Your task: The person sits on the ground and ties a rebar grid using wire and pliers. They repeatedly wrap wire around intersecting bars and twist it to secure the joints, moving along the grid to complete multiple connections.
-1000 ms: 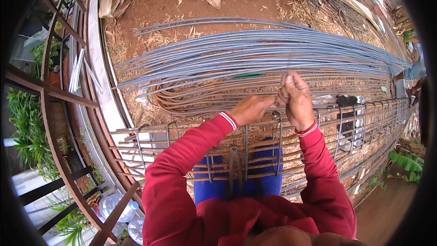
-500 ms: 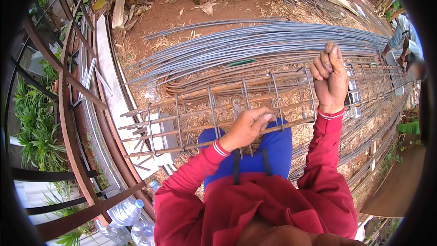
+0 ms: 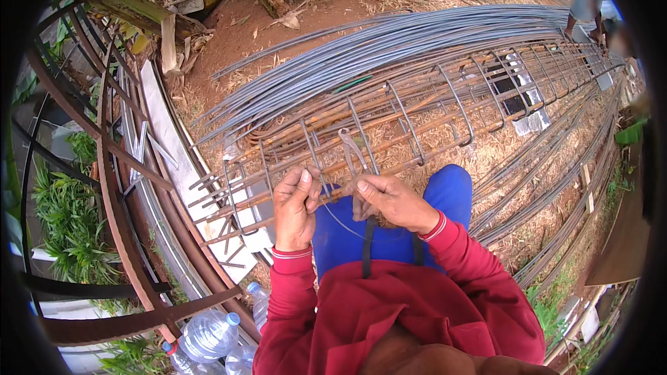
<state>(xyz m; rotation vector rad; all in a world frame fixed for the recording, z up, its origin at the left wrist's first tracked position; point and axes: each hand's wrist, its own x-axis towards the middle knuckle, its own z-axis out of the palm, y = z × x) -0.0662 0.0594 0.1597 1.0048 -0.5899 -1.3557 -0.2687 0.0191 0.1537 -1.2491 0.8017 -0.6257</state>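
Note:
My left hand [image 3: 295, 207] is closed in a pinch at the near side of a rebar cage [image 3: 397, 107]. A thin tie wire [image 3: 340, 223] runs from its fingers and curves down over my lap toward my right hand [image 3: 396, 203]. That hand is also closed, thumb against fingers, by the near bars; its exact grip on the wire is partly hidden. Steel pincers [image 3: 349, 146] lie against the cage bars just beyond my hands, handles toward my right fingers. The cage has long rusty bars ringed by square grey stirrups.
Loose grey rebar [image 3: 410, 35] is piled beyond the cage, with more rods [image 3: 556, 167] at the right. Another person [image 3: 589, 10] is at the cage's far right end. A curved metal frame [image 3: 108, 187] and plastic bottles [image 3: 210, 337] stand at left.
My right hand has come down and left from its raised place, joining my left hand. The left has shifted left and slightly down. The wire now shows between them; the view has turned slightly.

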